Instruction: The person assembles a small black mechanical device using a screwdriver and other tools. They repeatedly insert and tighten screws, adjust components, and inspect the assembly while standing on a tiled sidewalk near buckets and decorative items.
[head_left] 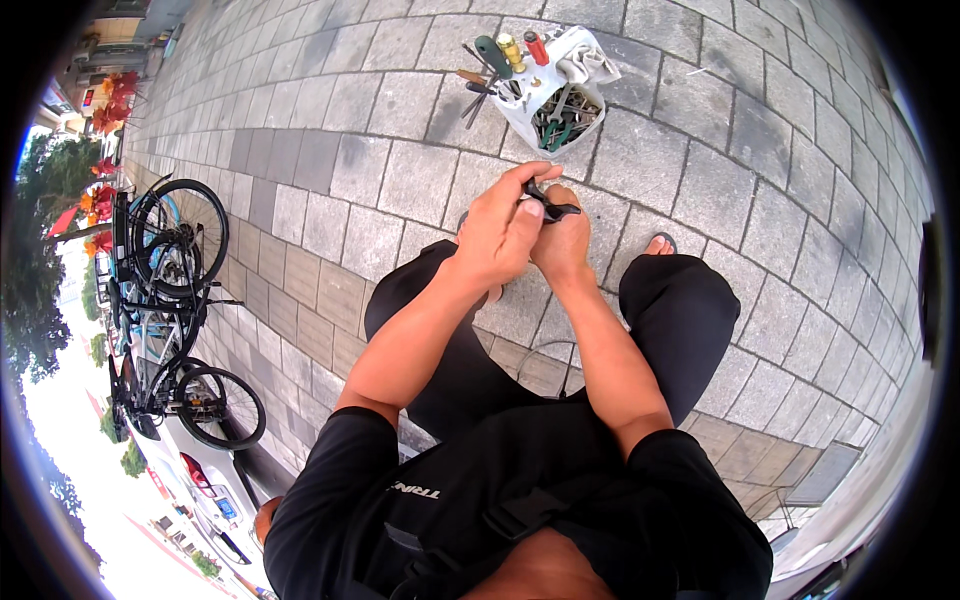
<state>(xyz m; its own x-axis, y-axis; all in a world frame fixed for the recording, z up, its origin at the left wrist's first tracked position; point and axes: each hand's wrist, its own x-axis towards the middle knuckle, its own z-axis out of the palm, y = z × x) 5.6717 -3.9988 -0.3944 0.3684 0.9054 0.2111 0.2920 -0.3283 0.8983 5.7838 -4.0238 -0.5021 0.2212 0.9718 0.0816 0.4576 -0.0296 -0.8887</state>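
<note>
My left hand [500, 228] and my right hand [564, 240] are together in front of my knees, both closed on a small black curved part [562, 211]. The part sticks out between the fingers; its exact kind cannot be made out because the fingers cover much of it. My left thumb presses near it, and the left index finger reaches over its top. Just beyond the hands stands a cut-open white plastic tool container [523, 132]. Green-handled pliers [566, 132] and many small metal pieces lie in it. A red-handled screwdriver [536, 48] stands up in its far side.
A dark green handle [492, 56] and a yellow handle [510, 50] rise from the container, with a whitish rag [585, 65] beside them. Grey paving [400, 105] surrounds me. Parked bicycles [165, 310] and a white car [200, 490] stand at the left.
</note>
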